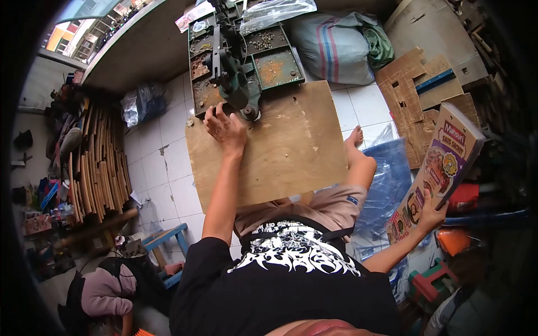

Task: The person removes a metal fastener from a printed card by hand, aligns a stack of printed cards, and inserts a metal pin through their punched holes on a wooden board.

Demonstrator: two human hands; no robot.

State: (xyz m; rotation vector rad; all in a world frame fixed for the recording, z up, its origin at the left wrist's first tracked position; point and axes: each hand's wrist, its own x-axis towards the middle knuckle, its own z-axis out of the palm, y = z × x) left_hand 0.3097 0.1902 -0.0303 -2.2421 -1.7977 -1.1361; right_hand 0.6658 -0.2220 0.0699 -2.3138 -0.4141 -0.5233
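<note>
One stack (445,148) is in the right hand (432,214), pinched with the thumb over its printed face. It is picked up but off the board (274,159), apart from the press (234,89). Beside the press, the left hand (228,133) is loosely spread (fingers slightly curled).

Small workshop, floor of white tiles (171,182). One dark metal machine (235,84) with a compartmented tray (280,85) of small loose parts. One wooden board (269,157) as worktop. Many thin brown sheets (95,168), stacked on edge. Boards with cut-out holes (399,84). One bulging sack (336,47). One blue wooden stool (182,241). One second person (106,291), bent low.
</note>
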